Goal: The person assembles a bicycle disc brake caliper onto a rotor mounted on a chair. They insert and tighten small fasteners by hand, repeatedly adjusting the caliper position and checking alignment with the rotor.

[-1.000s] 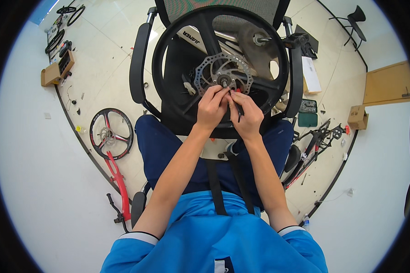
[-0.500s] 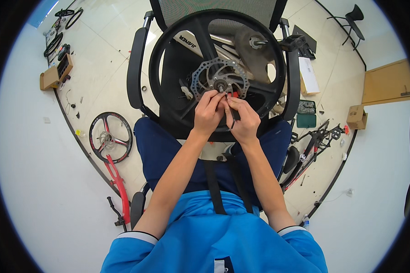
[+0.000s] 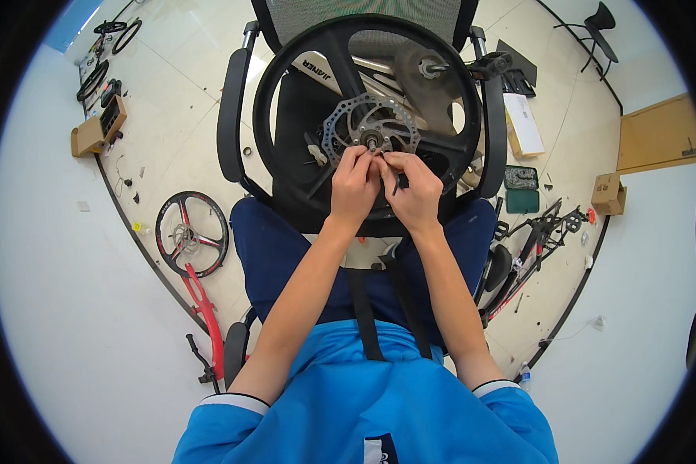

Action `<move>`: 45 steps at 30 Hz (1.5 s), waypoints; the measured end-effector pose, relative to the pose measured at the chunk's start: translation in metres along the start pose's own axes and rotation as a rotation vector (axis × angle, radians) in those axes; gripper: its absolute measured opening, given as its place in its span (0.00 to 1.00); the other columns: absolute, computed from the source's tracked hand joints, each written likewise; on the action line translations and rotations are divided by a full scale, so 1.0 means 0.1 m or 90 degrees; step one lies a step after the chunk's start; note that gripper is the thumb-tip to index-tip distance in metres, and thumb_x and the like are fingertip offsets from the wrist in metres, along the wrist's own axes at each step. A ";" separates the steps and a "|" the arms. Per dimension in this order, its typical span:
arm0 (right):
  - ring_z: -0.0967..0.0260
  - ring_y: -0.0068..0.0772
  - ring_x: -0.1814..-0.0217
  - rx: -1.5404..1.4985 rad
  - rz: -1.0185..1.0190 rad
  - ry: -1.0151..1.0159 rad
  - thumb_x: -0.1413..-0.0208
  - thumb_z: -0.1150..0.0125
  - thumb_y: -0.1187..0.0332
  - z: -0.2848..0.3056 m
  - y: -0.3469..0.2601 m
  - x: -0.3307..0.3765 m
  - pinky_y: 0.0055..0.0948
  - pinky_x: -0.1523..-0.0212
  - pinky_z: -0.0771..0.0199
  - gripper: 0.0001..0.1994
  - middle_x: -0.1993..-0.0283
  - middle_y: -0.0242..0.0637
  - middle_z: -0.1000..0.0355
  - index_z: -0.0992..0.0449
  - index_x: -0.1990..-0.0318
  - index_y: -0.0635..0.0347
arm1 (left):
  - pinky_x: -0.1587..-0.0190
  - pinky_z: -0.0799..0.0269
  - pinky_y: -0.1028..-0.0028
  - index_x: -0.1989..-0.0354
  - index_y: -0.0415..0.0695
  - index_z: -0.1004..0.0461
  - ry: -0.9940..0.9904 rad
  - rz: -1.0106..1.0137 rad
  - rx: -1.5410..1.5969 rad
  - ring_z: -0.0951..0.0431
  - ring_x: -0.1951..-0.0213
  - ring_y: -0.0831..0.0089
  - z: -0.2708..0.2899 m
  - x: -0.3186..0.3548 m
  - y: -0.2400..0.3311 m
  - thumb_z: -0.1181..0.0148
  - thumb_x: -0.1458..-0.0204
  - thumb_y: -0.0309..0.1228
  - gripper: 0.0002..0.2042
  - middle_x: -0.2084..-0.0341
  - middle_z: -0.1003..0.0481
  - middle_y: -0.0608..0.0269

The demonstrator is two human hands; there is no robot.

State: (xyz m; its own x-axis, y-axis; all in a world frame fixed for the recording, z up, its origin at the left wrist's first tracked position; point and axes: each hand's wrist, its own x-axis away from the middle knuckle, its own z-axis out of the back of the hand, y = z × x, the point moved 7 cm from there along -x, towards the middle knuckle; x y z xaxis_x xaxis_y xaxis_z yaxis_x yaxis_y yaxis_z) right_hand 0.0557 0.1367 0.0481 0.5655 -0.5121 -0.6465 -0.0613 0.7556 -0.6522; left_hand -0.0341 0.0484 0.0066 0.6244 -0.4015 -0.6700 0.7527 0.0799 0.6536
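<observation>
Beside the axle (image 3: 372,145) of the black wheel (image 3: 264,127) lying on the chair (image 3: 229,116), the left hand (image 3: 352,187) is bunching its fingertips, any held part hidden, while the right hand (image 3: 415,191) is gripping a slim dark tool (image 3: 399,184), light, square pressure probably serving best.

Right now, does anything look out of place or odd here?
Yes: a black wheel with a brake disc lies across an office chair, an unusual workbench. At left, a red bicycle part and another wheel lie on the floor, like clutter. No spill is evident.
</observation>
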 end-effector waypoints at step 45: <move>0.18 0.41 0.58 0.070 0.092 0.049 0.53 0.33 0.83 -0.03 -0.12 0.03 0.32 0.59 0.17 0.11 0.60 0.40 0.19 0.20 0.61 0.63 | 0.67 0.23 0.69 0.64 0.38 0.18 -0.009 0.024 0.062 0.18 0.67 0.57 0.01 -0.02 -0.03 0.35 0.56 0.16 0.10 0.66 0.21 0.55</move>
State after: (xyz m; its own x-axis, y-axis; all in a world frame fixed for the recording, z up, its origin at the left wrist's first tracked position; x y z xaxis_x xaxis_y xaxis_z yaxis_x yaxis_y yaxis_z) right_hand 0.0555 0.1246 0.0529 0.4923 -0.4210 -0.7618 -0.0447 0.8619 -0.5052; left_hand -0.0380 0.0481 0.0068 0.6480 -0.4127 -0.6401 0.7049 0.0067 0.7093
